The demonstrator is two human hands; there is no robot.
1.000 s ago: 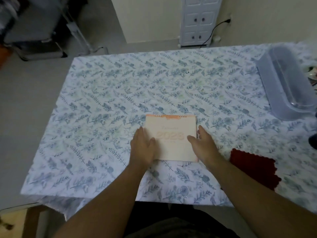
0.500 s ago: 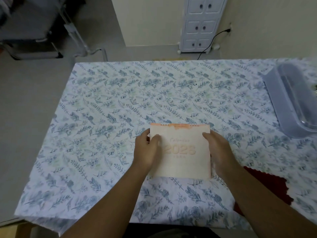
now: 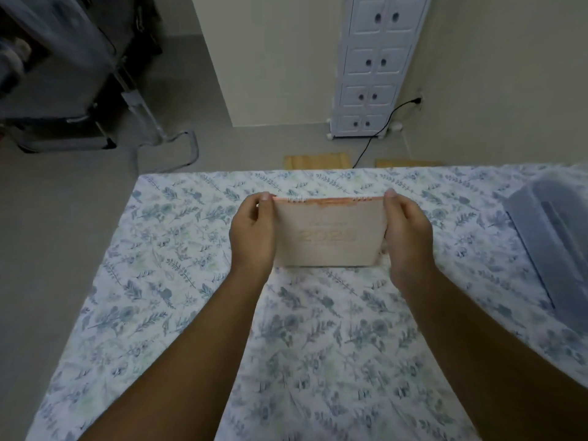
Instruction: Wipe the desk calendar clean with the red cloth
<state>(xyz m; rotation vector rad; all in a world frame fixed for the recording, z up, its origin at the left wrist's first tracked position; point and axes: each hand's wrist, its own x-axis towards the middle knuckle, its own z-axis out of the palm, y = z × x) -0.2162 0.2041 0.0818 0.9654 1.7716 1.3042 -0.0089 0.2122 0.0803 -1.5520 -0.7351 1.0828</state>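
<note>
The desk calendar (image 3: 329, 233) is a pale card with an orange top strip, white spiral rings and faint "2023" lettering. It is raised off the floral tablecloth (image 3: 197, 281) and tilted toward me. My left hand (image 3: 253, 237) grips its left edge, thumb at the top corner. My right hand (image 3: 407, 240) grips its right edge the same way. The red cloth is out of view.
A translucent plastic container (image 3: 553, 237) lies at the table's right side. Beyond the far table edge are wooden pieces (image 3: 316, 161), a white drawer cabinet (image 3: 372, 68) with a black cable, and a dark metal frame (image 3: 63, 132) on the floor at left.
Both hands closed on the calendar's sides and lifted it from lying flat on the table to upright and farther away. The view tilted up, and the red cloth left the frame.
</note>
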